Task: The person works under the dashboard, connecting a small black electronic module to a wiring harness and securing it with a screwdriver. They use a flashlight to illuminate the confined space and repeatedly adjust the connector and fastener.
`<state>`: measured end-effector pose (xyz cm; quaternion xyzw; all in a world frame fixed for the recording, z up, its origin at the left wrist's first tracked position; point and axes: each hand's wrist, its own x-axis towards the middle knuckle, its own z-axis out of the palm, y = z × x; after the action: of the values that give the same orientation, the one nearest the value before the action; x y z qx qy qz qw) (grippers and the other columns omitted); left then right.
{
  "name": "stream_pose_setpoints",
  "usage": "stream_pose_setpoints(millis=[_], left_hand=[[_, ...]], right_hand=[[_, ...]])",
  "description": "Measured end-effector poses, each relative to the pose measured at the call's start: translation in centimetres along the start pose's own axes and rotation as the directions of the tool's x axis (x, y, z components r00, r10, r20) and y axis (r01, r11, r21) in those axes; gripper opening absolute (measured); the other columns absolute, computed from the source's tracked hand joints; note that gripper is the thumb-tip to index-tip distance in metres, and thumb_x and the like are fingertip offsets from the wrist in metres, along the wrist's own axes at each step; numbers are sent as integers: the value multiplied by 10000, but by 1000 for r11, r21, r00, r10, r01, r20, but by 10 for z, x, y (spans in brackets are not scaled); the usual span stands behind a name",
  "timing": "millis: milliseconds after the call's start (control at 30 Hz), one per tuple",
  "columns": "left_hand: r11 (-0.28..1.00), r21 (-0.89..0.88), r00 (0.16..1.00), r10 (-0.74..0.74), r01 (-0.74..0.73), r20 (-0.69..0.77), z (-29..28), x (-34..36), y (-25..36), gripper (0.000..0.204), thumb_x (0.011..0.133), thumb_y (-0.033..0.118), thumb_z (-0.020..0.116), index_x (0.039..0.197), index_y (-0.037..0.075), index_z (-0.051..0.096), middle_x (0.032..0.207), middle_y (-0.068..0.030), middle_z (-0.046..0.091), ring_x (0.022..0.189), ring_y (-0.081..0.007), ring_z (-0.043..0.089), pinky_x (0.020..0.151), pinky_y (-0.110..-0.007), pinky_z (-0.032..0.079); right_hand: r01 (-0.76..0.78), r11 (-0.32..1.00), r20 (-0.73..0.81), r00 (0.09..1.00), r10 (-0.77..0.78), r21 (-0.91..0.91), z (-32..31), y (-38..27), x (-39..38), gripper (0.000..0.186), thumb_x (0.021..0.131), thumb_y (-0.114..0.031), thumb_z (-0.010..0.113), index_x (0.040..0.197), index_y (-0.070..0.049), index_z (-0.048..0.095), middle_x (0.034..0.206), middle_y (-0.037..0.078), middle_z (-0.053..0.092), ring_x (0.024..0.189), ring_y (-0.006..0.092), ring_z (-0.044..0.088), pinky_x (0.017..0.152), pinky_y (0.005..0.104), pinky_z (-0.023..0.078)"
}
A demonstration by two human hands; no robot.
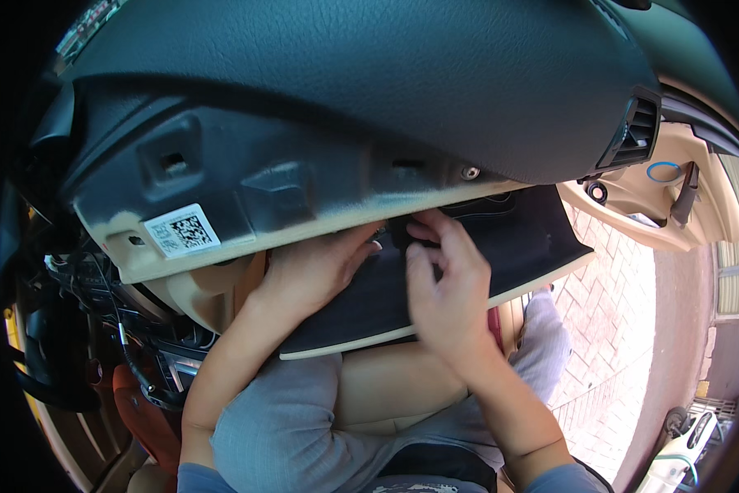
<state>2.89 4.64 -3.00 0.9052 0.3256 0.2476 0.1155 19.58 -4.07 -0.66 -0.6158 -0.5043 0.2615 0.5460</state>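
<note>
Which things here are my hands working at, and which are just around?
In the work:
- left hand and right hand, fingers close together
- dark flap below them
- stickered panel above, its edge near the fingertips

Just around:
- vent
- car door
- white thing outside

The dark piece (398, 232) by the right hand (452, 283) is shadowed — impossible to identify.

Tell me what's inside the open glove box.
Inside the glove box: dark lining, with the left hand and right hand over it. The dashboard covers the back; anything deeper can't be seen.
</note>
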Motion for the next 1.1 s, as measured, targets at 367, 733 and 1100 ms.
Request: stream_pose_setpoints(millis=[367, 733, 1100], left_hand=[[971, -222, 996, -85, 91, 38, -4, -5, -1, 339, 884, 200, 828, 1167, 66, 699, 966, -113, 718, 794, -258, 689, 719, -369, 548], [862, -434, 964, -246, 263, 95, -7, -11, -4, 333, 850, 209, 880, 1102, 48, 734, 873, -29, 676, 720, -109, 589, 653, -259, 494], [864, -462, 979, -190, 200, 69, -4, -13, -9, 377, 894, 220, 840, 1179, 28, 686, 912, -46, 698, 700, -135, 590, 645, -284, 495]], right_hand=[[-359, 921, 398, 875, 275, 154, -15, 14, 44, 265, 955, -10, 647, 1182, 116, 698, 939, 163, 764, 830, 137, 720, 678, 274, 582], [-410, 902, 439, 841, 317, 135, -16, 9, 45, 311, 950, 24, 619, 1248, 77, 689, 947, 117, 750, 803, 119, 714, 654, 241, 582], [-400, 903, 457, 840, 294, 155, -16, 10, 48, 241, 955, -15, 603, 1152, 35, 734, 884, 67, 723, 734, 97, 698, 587, 221, 550]])
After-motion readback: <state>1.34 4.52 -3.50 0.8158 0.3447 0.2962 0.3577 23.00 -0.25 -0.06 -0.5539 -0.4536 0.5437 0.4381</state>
